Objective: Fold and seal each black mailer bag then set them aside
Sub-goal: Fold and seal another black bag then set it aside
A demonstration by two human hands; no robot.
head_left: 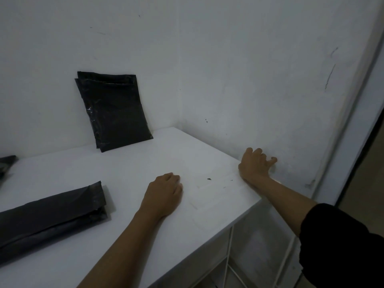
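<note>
A long folded black mailer bag [49, 221] lies flat on the white table [128, 163] at the lower left. A stack of sealed black mailer bags [114, 111] leans upright against the back wall. Part of another black bag [6, 165] shows at the far left edge. My left hand [164, 194] rests on the table top, fingers curled under, holding nothing. My right hand [255, 165] rests at the table's right edge beside the wall, fingers loosely bent, holding nothing. Both hands are well clear of the bags.
White walls meet in a corner just behind the table. The table's right edge drops off to a white frame and shelf [249, 256] below. A small dark scrap [208, 179] lies on the table between my hands.
</note>
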